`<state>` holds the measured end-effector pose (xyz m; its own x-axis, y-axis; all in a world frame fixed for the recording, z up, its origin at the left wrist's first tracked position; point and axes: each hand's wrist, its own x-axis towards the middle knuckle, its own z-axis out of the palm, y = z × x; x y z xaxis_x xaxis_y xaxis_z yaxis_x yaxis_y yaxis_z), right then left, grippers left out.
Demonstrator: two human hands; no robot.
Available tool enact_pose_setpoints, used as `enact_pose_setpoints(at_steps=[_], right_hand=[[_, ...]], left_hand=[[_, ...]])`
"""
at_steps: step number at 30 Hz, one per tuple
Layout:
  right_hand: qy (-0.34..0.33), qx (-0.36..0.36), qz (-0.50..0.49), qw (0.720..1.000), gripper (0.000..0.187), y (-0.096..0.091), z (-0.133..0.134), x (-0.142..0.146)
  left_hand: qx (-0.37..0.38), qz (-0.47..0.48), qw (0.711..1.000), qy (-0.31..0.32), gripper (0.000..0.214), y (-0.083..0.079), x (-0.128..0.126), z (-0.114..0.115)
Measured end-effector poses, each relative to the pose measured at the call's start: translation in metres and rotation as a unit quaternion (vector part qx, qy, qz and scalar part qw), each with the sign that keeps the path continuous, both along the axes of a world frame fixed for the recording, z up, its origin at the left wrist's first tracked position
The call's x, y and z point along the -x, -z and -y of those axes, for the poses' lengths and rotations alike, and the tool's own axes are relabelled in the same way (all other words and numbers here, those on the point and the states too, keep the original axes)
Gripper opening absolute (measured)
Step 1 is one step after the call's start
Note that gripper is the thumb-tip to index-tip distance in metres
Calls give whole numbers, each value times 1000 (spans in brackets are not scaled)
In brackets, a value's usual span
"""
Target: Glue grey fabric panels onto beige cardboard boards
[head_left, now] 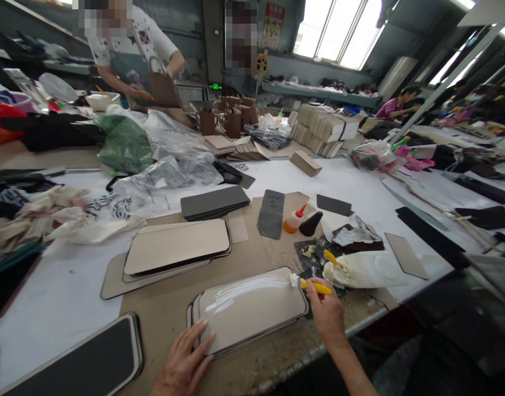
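My right hand (pixel 327 312) is closed round the yellow handle of a glue brush (pixel 316 286). White paste clings to the brush head, which touches the upper right corner of a beige rounded panel (pixel 252 311). Wet, shiny streaks run along that panel's far side. It lies on top of a small stack of dark-edged panels. My left hand (pixel 190 352) rests with spread fingers on the stack's near left corner. Just right of the brush, a white plastic bottle (pixel 372 269) lies on its side, with paste at its opening and a second yellow brush (pixel 330 257) in it.
Further beige panels (pixel 178 247) and dark grey panels (pixel 215 202) are stacked behind. An orange glue bottle (pixel 294 220) with a red tip stands beside a black cone-shaped object (pixel 311 224). A black-faced panel stack (pixel 87 357) lies front left. Across the table stands a person (pixel 137 60) holding brown pieces.
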<state>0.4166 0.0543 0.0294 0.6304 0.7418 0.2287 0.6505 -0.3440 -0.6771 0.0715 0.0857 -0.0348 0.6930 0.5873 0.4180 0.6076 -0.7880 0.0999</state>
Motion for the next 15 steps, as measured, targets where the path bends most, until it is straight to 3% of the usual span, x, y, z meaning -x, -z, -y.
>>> enact_pose_setpoints(at_steps=[5,11,15], right_hand=[[-119,-41,64,990,23,-4,-11,29],[-292,-36,-17,955,16,-23,15,89],[-240,-46,-7,970,15,-22,34,83]], left_hand=[[15,9,1000,0,35,0,1,0],[38,39,998,-16,35,2,0,1],[48,50,997,-16,26,-3,-3,3]])
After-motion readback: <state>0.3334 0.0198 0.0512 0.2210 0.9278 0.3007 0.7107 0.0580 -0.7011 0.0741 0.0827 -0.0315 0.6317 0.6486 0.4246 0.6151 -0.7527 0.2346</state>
